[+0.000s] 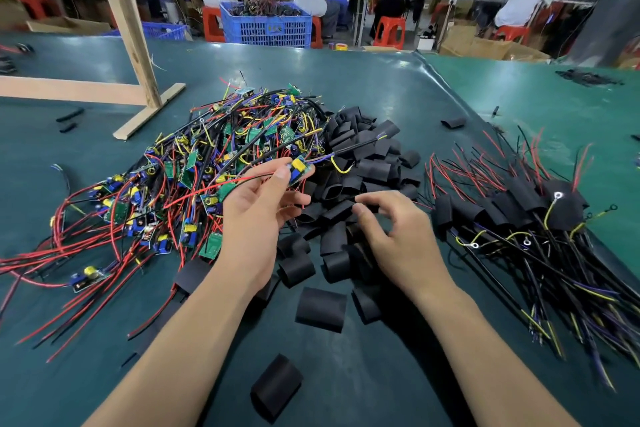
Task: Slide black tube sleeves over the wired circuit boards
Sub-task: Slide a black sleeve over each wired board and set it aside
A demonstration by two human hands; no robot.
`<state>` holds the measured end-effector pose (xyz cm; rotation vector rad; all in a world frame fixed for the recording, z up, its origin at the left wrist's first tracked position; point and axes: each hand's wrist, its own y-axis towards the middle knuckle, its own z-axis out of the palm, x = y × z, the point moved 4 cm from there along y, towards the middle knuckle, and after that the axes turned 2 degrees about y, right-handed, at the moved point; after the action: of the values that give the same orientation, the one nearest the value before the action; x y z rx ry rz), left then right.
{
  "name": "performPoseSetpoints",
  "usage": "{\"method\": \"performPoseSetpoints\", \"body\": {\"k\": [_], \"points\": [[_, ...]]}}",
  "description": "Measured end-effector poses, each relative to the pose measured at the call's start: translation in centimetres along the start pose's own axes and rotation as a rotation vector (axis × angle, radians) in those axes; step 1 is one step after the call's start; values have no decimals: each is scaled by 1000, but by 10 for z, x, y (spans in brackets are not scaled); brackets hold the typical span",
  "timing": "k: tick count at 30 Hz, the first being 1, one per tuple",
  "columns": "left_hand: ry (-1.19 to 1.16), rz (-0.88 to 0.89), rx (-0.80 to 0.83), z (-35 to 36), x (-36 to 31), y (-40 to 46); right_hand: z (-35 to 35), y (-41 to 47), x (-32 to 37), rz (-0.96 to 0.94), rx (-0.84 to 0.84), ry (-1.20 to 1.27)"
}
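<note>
Nearest of all, one black tube sleeve lies flat by itself on the green bench, between the two bare arms. A bit farther, another loose sleeve lies flat too. Past it sits a big pile of black sleeves in the middle of the bench. The right hand is over the near part of this pile. Its fingers are bent and the tips pinch the end of a black sleeve in the heap. The left hand is just to the left and lifted a little. Its fingers and thumb hold one small circuit board with a yellow part on it. Wires run from that board to the left and to the far right. On the left lies a messy heap of wired boards, with red, black, yellow and purple wires going every way. On the right lies a pile of finished boards with black sleeves on them, their wires fanning out. Farther left stands a wooden frame on the bench. Far away is a blue crate, red stools, and people sitting at long tables.
</note>
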<state>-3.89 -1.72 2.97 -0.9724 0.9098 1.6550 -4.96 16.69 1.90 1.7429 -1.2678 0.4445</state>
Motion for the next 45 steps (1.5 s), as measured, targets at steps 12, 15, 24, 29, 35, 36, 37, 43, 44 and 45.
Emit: {"method": "performPoseSetpoints", "body": {"k": [12, 15, 24, 29, 35, 36, 37, 43, 44, 45], "points": [[30, -124, 354, 20, 8, -12, -11, -3, 15, 165, 144, 877], [66, -37, 328, 21, 9, -11, -8, -4, 17, 181, 122, 867], [106, 7, 105, 11, 12, -3, -12, 0, 10, 293, 36, 1043], [-16, -68, 58, 6, 7, 0, -17, -2, 10, 237, 309, 1008], [-54, -132, 210, 23, 14, -13, 4, -7, 19, 244, 301, 901], [-11, -128, 232, 25, 16, -15, 5, -7, 19, 259, 241, 956], [37, -111, 249, 27, 17, -16, 6, -6, 18, 287, 179, 1030], [266, 140, 300, 26, 9, -17, 4, -6, 19, 293, 216, 1180], [315, 166, 328, 25, 8, -17, 2, -5, 18, 284, 171, 1128], [426, 232, 355, 22, 7, -16, -1, -4, 17, 282, 111, 1076]]}}
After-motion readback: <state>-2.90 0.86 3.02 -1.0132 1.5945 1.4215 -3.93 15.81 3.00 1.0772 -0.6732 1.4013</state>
